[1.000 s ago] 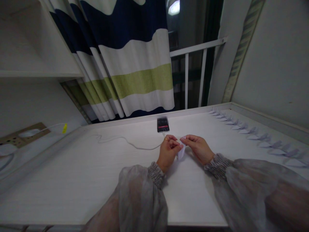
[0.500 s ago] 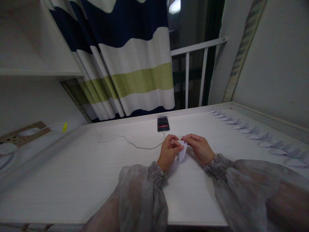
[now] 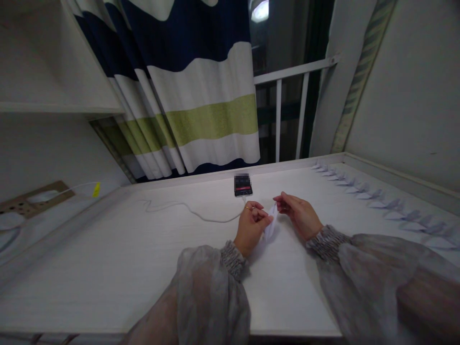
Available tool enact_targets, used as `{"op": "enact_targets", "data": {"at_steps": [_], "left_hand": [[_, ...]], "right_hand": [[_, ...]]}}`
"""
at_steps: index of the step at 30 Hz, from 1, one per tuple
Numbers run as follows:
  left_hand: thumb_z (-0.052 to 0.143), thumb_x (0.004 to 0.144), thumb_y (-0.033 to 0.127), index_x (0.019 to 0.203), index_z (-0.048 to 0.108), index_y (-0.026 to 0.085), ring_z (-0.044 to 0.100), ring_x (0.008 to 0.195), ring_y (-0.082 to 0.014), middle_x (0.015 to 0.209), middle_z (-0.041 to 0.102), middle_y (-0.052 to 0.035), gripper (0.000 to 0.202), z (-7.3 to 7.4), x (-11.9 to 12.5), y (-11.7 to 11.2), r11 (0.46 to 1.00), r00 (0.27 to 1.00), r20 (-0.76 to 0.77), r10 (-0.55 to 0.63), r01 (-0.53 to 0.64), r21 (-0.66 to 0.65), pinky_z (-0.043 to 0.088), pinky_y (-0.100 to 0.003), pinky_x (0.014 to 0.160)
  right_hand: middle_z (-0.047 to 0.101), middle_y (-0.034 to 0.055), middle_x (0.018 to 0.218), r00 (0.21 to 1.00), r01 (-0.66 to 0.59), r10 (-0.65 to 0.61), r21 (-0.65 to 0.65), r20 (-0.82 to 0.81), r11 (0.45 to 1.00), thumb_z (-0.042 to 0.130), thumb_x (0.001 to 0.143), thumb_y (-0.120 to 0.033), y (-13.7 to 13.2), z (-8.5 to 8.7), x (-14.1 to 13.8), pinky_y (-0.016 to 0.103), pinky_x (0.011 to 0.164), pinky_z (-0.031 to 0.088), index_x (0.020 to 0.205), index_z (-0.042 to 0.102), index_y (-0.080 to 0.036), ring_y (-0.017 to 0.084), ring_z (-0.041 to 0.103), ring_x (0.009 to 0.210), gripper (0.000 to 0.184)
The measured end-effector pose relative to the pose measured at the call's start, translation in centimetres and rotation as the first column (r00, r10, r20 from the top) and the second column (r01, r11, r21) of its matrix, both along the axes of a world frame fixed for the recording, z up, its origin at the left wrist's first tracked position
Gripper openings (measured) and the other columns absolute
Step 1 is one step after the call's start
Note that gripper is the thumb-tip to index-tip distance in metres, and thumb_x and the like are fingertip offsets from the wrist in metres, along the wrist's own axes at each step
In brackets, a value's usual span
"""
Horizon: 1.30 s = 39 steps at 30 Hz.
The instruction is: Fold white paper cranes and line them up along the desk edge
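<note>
My left hand [image 3: 249, 227] pinches a small folded piece of white paper [image 3: 271, 223] between thumb and fingers, just above the white desk. A ring is on one of its fingers. The paper is narrow and seen nearly edge-on; its exact folds are too small to make out. My right hand [image 3: 298, 215] is close beside the paper's upper tip, its fingers loosely bent and slightly apart. Whether a fingertip still touches the paper is hard to see. Along the right side of the desk stands a row of several folded white paper cranes [image 3: 386, 205].
A phone [image 3: 243, 185] lies near the desk's back edge, with a white cable [image 3: 204, 219] running left from it. A power strip [image 3: 36, 197] is at the far left. A striped curtain [image 3: 212, 115] and white window bars [image 3: 278, 120] stand behind the white desk [image 3: 118, 268].
My right hand has lifted slightly and its fingers have loosened from the paper's upper edge. The paper has turned narrower to view in my left hand, which has hardly moved.
</note>
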<state>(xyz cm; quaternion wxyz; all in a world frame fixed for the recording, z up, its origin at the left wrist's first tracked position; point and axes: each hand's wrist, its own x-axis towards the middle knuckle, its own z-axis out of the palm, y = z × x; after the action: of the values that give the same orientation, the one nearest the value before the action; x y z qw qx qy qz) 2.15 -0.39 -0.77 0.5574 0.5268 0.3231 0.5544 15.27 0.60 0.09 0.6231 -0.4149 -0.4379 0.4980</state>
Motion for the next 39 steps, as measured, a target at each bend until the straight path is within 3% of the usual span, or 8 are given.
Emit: {"op": "enact_targets", "data": {"at_steps": [5,16,19,24,28,34,39], "left_hand": [[0.068,0.055,0.017,0.078,0.040,0.018,0.049,0.049,-0.0053,0.056,0.055,0.0067,0.036,-0.04,0.03,0.16,0.999,0.999,0.000,0.049,-0.049,-0.004,0.037,-0.018,0.052],[0.074,0.046,0.018,0.076,0.042,0.017,0.052,0.049,-0.0064,0.058,0.057,0.0045,0.044,-0.04,0.04,0.09,0.988,0.994,-0.043,-0.096,0.090,-0.124,0.039,-0.019,0.051],[0.074,0.047,0.020,0.077,0.041,0.017,0.053,0.049,-0.0071,0.058,0.059,0.0042,0.044,0.02,-0.09,0.19,0.993,0.998,-0.034,-0.046,0.042,-0.114,0.040,-0.019,0.051],[0.073,0.048,0.022,0.079,0.038,0.019,0.055,0.049,-0.0088,0.058,0.059,0.0046,0.047,0.10,-0.29,0.35,0.993,0.997,0.001,0.081,-0.081,-0.089,0.042,-0.021,0.052],[0.072,0.049,0.020,0.080,0.037,0.019,0.053,0.047,-0.0074,0.060,0.057,0.0060,0.047,0.24,-0.32,0.30,0.986,0.989,0.002,0.150,-0.150,-0.069,0.043,-0.022,0.052],[0.070,0.050,0.018,0.079,0.038,0.018,0.053,0.048,-0.0074,0.060,0.058,0.0048,0.044,0.27,-0.46,0.40,0.985,0.989,0.018,0.146,-0.144,-0.091,0.045,-0.023,0.054],[0.069,0.050,0.015,0.078,0.036,0.018,0.054,0.049,-0.0082,0.058,0.058,0.0053,0.043,0.35,-0.57,0.58,0.985,0.989,0.042,0.141,-0.136,-0.104,0.044,-0.023,0.054]], "right_hand": [[0.055,-0.0010,0.057,0.986,-0.135,0.138,-0.028,0.094,0.990,0.065,0.059,-0.041,-0.35,-0.29,-0.45,0.025,0.057,0.037,0.057,0.060,-0.017,0.010,0.047,0.056,0.024],[0.055,-0.0017,0.053,0.984,-0.092,0.087,0.022,0.157,0.996,0.065,0.057,-0.042,-0.84,0.22,-0.55,0.025,0.059,0.036,0.050,0.059,-0.017,0.010,0.046,0.054,0.027],[0.055,-0.0012,0.054,0.977,-0.140,0.137,0.007,0.161,0.990,0.062,0.060,-0.047,-0.70,0.04,-0.60,0.025,0.057,0.036,0.054,0.059,-0.016,0.011,0.046,0.054,0.031],[0.054,-0.0037,0.053,0.967,-0.171,0.177,-0.048,0.185,0.984,0.070,0.050,-0.039,-0.64,-0.19,-0.62,0.023,0.050,0.031,0.058,0.058,-0.015,0.008,0.042,0.049,0.027],[0.055,-0.0034,0.054,0.965,-0.189,0.196,-0.055,0.177,0.980,0.069,0.052,-0.038,-0.60,-0.39,-0.63,0.024,0.051,0.031,0.060,0.059,-0.015,0.008,0.043,0.049,0.027],[0.054,-0.0032,0.053,0.950,-0.241,0.251,-0.073,0.187,0.968,0.067,0.054,-0.037,-0.47,-0.64,-0.66,0.026,0.054,0.034,0.061,0.057,-0.015,0.010,0.048,0.052,0.026],[0.055,-0.0026,0.056,0.962,-0.182,0.188,-0.045,0.200,0.982,0.067,0.051,-0.030,-0.58,-0.35,-0.72,0.028,0.060,0.037,0.061,0.056,-0.016,0.012,0.051,0.057,0.021]]}}
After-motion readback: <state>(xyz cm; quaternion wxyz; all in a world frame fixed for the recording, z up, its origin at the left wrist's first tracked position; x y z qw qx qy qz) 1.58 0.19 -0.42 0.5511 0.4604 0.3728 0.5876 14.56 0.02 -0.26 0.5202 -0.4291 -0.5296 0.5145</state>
